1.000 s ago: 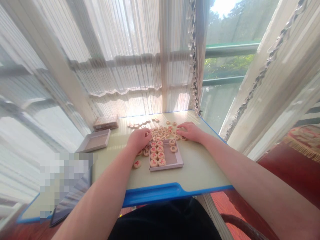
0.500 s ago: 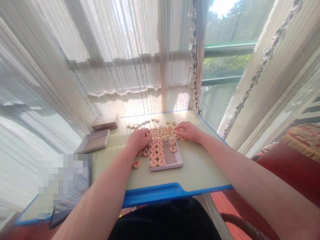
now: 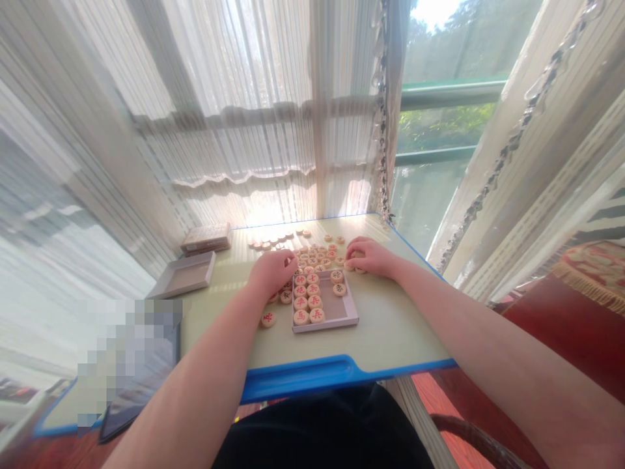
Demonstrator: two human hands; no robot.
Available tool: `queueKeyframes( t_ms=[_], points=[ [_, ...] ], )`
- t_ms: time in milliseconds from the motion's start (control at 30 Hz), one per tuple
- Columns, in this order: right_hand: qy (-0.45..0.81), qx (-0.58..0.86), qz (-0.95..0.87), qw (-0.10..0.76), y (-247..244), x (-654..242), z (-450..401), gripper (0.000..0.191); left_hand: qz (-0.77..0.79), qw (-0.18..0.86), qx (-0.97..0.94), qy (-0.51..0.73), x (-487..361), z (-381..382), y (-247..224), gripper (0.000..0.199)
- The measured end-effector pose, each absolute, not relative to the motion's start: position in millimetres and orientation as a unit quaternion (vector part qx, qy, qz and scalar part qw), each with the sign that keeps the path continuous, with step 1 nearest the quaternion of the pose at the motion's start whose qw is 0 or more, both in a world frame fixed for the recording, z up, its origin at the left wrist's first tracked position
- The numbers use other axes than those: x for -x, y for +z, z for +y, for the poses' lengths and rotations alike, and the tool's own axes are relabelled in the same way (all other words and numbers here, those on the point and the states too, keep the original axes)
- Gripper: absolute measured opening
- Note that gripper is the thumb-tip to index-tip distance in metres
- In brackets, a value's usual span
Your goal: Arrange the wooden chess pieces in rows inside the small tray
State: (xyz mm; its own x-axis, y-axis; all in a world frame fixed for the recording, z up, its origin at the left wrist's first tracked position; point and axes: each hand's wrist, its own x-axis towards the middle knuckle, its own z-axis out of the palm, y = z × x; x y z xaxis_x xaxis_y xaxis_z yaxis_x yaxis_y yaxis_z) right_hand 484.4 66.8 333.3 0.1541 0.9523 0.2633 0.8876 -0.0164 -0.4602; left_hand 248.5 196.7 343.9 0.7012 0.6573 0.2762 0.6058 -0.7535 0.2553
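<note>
A shallow light box (image 3: 350, 320) holds two columns of red-marked Chinese chess pieces (image 3: 315, 301) on its left, and two dark-marked pieces (image 3: 336, 277) at the upper right. My left hand (image 3: 276, 270) is curled at the box's far left corner among loose pieces. Its fingertips are partly hidden, and whatever they hold cannot be made out. To the right, beyond the box, my right hand (image 3: 372, 258) has its fingers bent down on a round wooden chess piece (image 3: 348, 265). Another piece lies under that palm. Many loose pieces (image 3: 312, 260) cluster between the hands.
A row of pieces (image 3: 273, 244) lies farther back. An empty shallow box lid (image 3: 188, 277) and a stacked box (image 3: 206, 238) sit on the left. Nearer me is a dark flat object (image 3: 141, 384), partly blurred out. A blue edge (image 3: 303, 378) borders the table; curtains hang behind.
My right hand has shifted slightly right, away from the cluster, and the piece at its fingertips has moved a little with it. My left hand stays nearly in place.
</note>
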Motion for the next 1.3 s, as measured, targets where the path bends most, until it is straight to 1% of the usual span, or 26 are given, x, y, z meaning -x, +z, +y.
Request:
queueKeyframes(
  t_ms=[167,367,833,1167,1300],
  points=[
    [0.064,0.716,-0.660,0.218,333.9,-483.2,64.3,0.025,0.335,0.071,-0.922,0.182,-249.0,197.0,343.9,0.030],
    [0.058,0.709,-0.666,0.223,333.9,-484.7,63.8,0.022,0.339,0.068,-0.922,0.172,-249.1,196.8,343.9,0.030],
    [0.053,0.705,-0.671,0.222,333.1,-488.6,63.1,0.033,0.336,0.062,-0.925,0.168,-251.1,195.6,344.7,0.030],
    [0.052,0.706,-0.667,0.233,332.5,-488.2,63.3,0.030,0.331,0.060,-0.927,0.165,-250.8,195.7,343.5,0.030],
    [0.049,0.710,-0.666,0.223,335.4,-485.4,62.6,0.030,0.327,0.061,-0.928,0.165,-250.3,196.5,343.1,0.030]
  ],
)
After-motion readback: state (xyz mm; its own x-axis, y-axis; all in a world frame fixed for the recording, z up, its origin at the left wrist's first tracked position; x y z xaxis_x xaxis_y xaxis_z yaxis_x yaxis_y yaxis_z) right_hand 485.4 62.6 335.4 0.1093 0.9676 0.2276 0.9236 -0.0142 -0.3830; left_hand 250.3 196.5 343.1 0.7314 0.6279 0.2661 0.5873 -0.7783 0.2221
